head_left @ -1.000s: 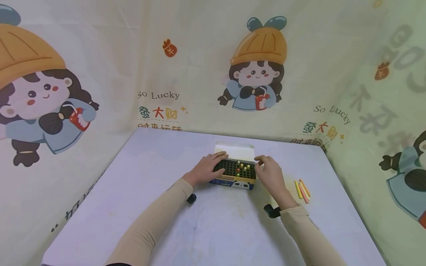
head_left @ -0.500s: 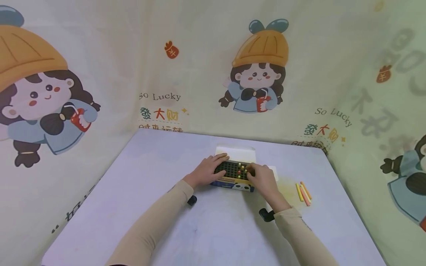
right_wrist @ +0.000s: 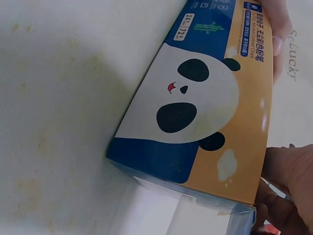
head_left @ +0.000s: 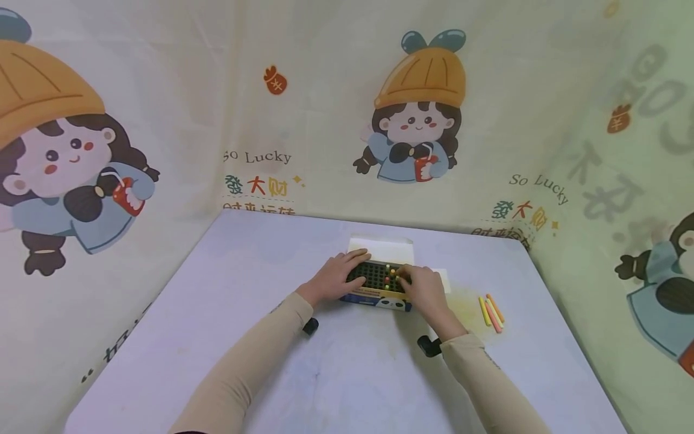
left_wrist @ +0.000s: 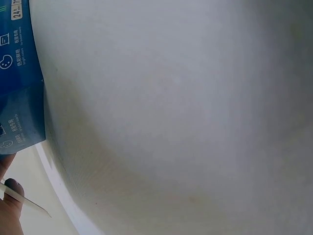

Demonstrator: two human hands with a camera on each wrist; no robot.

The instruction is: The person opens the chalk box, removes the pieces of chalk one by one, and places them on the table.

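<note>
Just below frame centre, my left hand (head_left: 337,279) is lying spread on the box (head_left: 375,291); I cannot tell if my right hand (head_left: 428,292) is pinching its chalk (head_left: 387,279), probably light, brittle, best held gently by the top.

Chalk box (head_left: 374,298): near side reachable across bare tabletop (head_left: 347,374). From above, the left hand (head_left: 337,277) obstructs its left end and the right hand (head_left: 427,290) its right end; upright chalk pieces (head_left: 387,279) stand between them. White flap (head_left: 381,249) extends behind it. Loose chalk sticks (head_left: 491,314) lie well to its right.
</note>
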